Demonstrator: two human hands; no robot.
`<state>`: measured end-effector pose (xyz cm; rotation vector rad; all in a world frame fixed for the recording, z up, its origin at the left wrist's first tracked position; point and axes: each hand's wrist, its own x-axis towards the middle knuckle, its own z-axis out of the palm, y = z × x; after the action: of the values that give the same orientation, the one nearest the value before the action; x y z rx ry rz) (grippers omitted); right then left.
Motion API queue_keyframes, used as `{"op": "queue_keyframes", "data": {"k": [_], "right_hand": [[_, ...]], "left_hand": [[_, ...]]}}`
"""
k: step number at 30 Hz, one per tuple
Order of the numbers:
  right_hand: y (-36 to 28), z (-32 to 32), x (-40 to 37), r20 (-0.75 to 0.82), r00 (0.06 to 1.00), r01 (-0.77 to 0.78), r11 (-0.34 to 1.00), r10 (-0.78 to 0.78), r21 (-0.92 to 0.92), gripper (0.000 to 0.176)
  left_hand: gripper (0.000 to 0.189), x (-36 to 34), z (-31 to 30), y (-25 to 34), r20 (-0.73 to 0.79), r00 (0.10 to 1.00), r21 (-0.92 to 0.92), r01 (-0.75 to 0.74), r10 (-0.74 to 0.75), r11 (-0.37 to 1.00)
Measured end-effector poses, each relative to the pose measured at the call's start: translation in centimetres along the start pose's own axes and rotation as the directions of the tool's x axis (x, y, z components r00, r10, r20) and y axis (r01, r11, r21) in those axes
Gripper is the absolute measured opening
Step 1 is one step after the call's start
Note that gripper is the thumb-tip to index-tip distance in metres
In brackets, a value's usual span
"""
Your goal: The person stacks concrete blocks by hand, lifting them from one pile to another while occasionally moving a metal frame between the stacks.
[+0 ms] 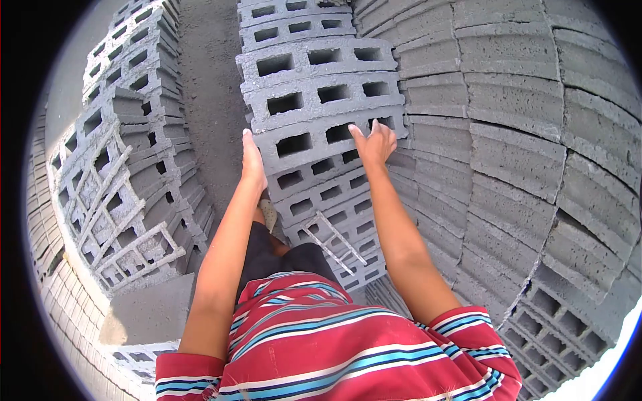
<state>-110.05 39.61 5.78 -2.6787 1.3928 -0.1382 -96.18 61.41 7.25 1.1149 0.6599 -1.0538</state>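
A grey hollow concrete block [267,146] with three rectangular holes lies across the stack in front of me. My left hand [252,164] is beside the block's left end, its fingers stretched out and pointing away from me. Whether the palm presses on the block is hard to see. Over the right part of the same block is my right hand [378,144], with thumb and index finger spread near the middle and right holes. Its other fingers are bent and partly hidden. No clear grip shows in either hand.
More hollow blocks [254,100] continue the row ahead. A light ladder-shaped piece [332,242] lies on lower blocks near my legs. At the left stands another block stack [110,174] with broken frame pieces; a high block wall [511,107] rises at the right. A ground strip [210,87] runs between.
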Motion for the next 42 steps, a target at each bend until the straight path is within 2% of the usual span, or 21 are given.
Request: {"op": "queue_keyframes", "data": {"k": [2, 7, 10, 11, 12, 13, 14, 15, 16, 18, 20, 21, 24, 26, 29, 31, 34, 35, 37, 39, 42], "right_hand": [[0.4, -2.1, -2.0, -0.114, 0.992, 0.061, 0.997, -0.055, 0.049, 0.056], [5.3, -2.6, -12.9, 0.247, 0.964, 0.020, 0.953, -0.099, 0.303, 0.035], [12.9, 4.2, -23.1, 0.669, 0.736, -0.308, 0.827, -0.106, 0.469, 0.034], [17.8, 10.0, -27.6, 0.747, 0.665, -0.281, 0.925, -0.004, 0.255, 0.034], [16.6, 6.5, -30.0, 0.875, 0.473, -0.531, 0.826, 0.104, 0.189, 0.037], [18.3, 8.0, -32.5, 0.920, 0.293, -0.546, 0.835, 0.262, -0.064, 0.039], [20.6, 9.5, -33.9, 0.955, 0.294, -0.212, 0.977, 0.049, 0.016, 0.038], [22.7, 10.8, -35.2, 0.945, 0.282, 0.141, 0.981, -0.167, 0.131, 0.038], [23.6, 11.2, -35.5, 0.892, 0.330, 0.288, 0.933, -0.310, 0.218, 0.036], [25.0, 12.2, -35.9, 0.733, 0.357, 0.559, 0.761, -0.578, 0.328, 0.035], [23.2, 11.4, -35.1, 0.810, 0.502, -0.016, 0.934, -0.301, 0.357, 0.029], [20.6, 9.3, -32.7, 0.942, 0.312, -0.697, 0.703, 0.124, 0.138, 0.024], [19.0, 10.0, -27.7, 0.754, 0.651, -0.403, 0.803, -0.086, 0.439, 0.022], [14.4, 6.1, -24.3, 0.671, 0.730, -0.366, 0.756, -0.129, 0.543, 0.022], [6.4, 0.1, -23.1, 0.620, 0.757, -0.312, 0.720, -0.207, 0.620, 0.024], [-0.5, -5.7, -24.4, 0.505, 0.759, -0.126, 0.669, -0.410, 0.732, 0.027], [-9.1, -12.3, -28.0, 0.546, 0.509, -0.089, 0.590, -0.665, 0.802, 0.031], [-11.5, -13.9, -29.2, 0.453, 0.422, 0.067, 0.526, -0.785, 0.848, 0.034], [-15.7, -16.6, -31.9, 0.485, 0.239, 0.072, 0.514, -0.841, 0.855, 0.041], [-18.8, -17.8, -34.4, 0.480, 0.225, 0.181, 0.521, -0.848, 0.834, 0.072], [-22.6, -17.2, -37.3, 0.635, 0.241, 0.163, 0.676, -0.734, 0.719, 0.091]], "left_hand": [[0.085, -1.0, -0.8, 0.9, -0.222, 0.975, 0.102, 0.001, 0.022, 0.995], [0.078, -2.2, -3.0, 2.7, -0.240, 0.942, 0.200, -0.187, 0.233, 0.962], [0.068, -6.4, -1.5, 5.8, -0.143, 0.916, 0.285, -0.325, 0.375, 0.902], [0.062, -6.1, -1.8, 6.3, -0.103, 0.887, 0.343, -0.394, 0.451, 0.853], [0.058, -7.9, -1.4, 7.3, -0.030, 0.865, 0.404, -0.447, 0.500, 0.798], [0.058, -9.0, -1.4, 8.5, 0.058, 0.855, 0.505, -0.470, 0.515, 0.724], [0.058, -10.1, -1.6, 9.6, 0.146, 0.851, 0.597, -0.482, 0.504, 0.641], [0.058, -12.1, -1.5, 10.9, 0.187, 0.876, 0.717, -0.431, 0.445, 0.547], [0.058, -14.5, -1.3, 12.5, 0.216, 0.903, 0.818, -0.375, 0.372, 0.436], [0.060, -19.4, -1.5, 15.4, 0.293, 0.913, 0.954, -0.300, 0.284, -0.021], [0.057, -24.9, -2.8, 17.0, 0.296, 0.891, 0.934, -0.195, 0.345, -0.298], [0.056, -27.4, -4.3, 17.6, 0.320, 0.874, 0.916, -0.188, 0.365, -0.354], [0.059, -35.8, -9.3, 19.2, 0.300, 0.830, 0.881, -0.051, 0.470, -0.471], [0.061, -40.6, -15.0, 19.3, 0.272, 0.795, 0.901, -0.012, 0.542, -0.434], [0.069, -45.1, -25.5, 18.1, -0.132, 0.721, 0.913, 0.355, 0.680, -0.199], [0.077, -46.0, -34.5, 16.8, -0.336, 0.650, 0.855, 0.514, 0.682, -0.069], [0.077, -46.9, -37.4, 12.3, -0.493, 0.617, 0.857, 0.464, 0.613, 0.223], [0.077, -45.9, -40.3, 11.2, -0.460, 0.559, 0.870, 0.439, 0.690, 0.224], [0.079, -45.2, -41.8, 9.8, -0.436, 0.484, 0.855, 0.486, 0.759, 0.181], [0.083, -44.6, -38.9, 7.6, -0.459, 0.471, 0.811, 0.568, 0.754, 0.138], [0.089, -43.6, -38.9, 5.4, -0.446, 0.470, 0.791, 0.605, 0.762, 0.090]]}}
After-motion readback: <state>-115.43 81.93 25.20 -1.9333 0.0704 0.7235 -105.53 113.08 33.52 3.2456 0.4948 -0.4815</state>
